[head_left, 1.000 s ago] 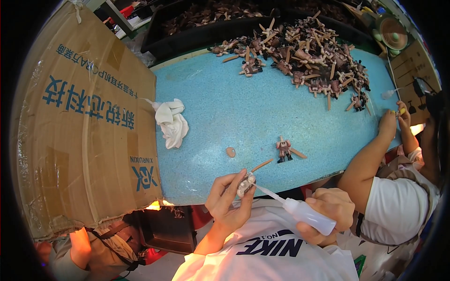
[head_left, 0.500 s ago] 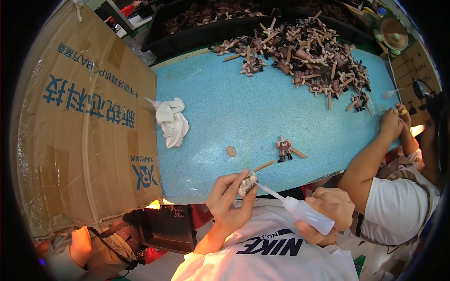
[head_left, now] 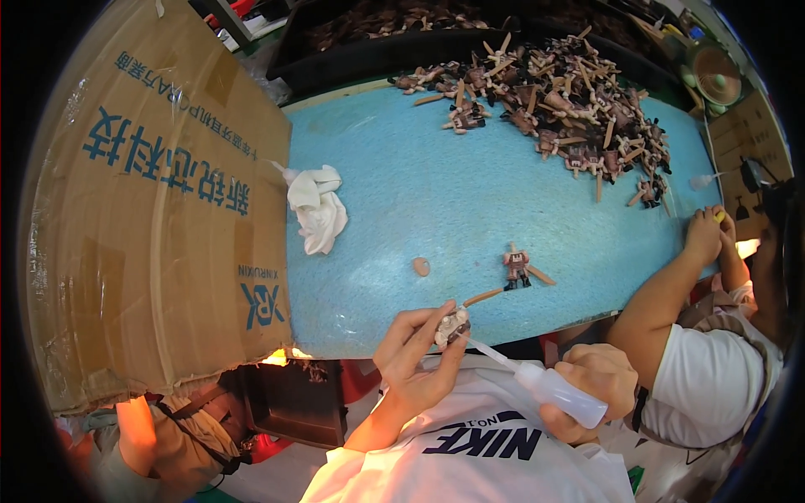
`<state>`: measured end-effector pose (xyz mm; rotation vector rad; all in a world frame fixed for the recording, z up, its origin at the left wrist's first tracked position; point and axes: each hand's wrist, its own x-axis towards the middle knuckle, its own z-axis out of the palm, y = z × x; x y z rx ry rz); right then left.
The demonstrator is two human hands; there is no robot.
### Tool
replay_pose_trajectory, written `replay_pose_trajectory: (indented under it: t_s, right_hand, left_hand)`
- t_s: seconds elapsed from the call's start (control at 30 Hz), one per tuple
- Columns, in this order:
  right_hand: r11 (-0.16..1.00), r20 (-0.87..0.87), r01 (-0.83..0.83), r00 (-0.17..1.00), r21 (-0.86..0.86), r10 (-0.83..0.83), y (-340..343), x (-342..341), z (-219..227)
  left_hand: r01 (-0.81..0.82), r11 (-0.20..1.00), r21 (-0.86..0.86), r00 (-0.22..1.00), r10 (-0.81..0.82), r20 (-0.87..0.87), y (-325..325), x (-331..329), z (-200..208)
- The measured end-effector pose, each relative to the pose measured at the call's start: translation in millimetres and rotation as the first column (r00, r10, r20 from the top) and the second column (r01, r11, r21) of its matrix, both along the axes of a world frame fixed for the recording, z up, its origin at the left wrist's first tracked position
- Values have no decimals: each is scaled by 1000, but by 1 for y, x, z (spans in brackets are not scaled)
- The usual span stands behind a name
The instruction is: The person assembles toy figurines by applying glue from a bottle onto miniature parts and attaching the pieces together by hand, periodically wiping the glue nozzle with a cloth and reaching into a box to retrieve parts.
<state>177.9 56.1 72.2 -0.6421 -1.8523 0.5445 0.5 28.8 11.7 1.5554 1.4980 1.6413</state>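
Between the fingertips and thumb of my left hand (head_left: 419,352) is a small toy figure (head_left: 453,327), pale and brown, with a tan strip pointing up and right from it. My right hand (head_left: 595,386) grips a translucent glue bottle (head_left: 560,394), tilted so its thin nozzle reaches the figure's lower right side; whether the tip touches cannot be made out. On the blue table, just beyond my hands, another toy figure (head_left: 516,264) lies with a tan strip at its side. Left of it is a small tan oval piece (head_left: 421,267).
A heap of similar figures (head_left: 579,117) covers the table's far right. At left stand a crumpled white cloth (head_left: 319,210) and a tall cardboard box (head_left: 168,235). Black bins (head_left: 335,59) line the back. A co-worker's arms (head_left: 671,277) rest at the right edge, near a small fan (head_left: 713,74).
My view has shifted slightly, so the table things sit a little further right. My hands keep hold of the figure and the bottle, and the figure appears slightly turned.
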Motion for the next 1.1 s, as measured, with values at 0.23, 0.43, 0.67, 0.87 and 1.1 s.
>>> replay_pose_trajectory:
  t_s: [0.23, 0.43, 0.67, 0.87, 1.1]
  right_hand:
    - [994, -11, -98, 995, -37, 98, 1, -5, -1]
    - [998, 8, -54, 999, -35, 54, -1, -7, -2]
    - [994, 32, -97, 995, -48, 98, -1, -5, 0]
    - [999, 22, -27, 999, -26, 28, -2, -3, -2]
    - [999, -4, 42, 999, -29, -42, -2, -2, -2]
  left_hand:
    - [-6, 1000, -8, 1000, 6, 6, -1, 0, -2]
    - [12, 1000, -12, 1000, -11, 27, -2, -1, -1]
    - [17, 1000, -13, 999, -16, 36, -3, -1, -1]
    - [32, 999, -15, 999, -32, 34, -2, -2, 0]
    - [71, 997, 5, 997, -71, 32, -1, -3, 0]
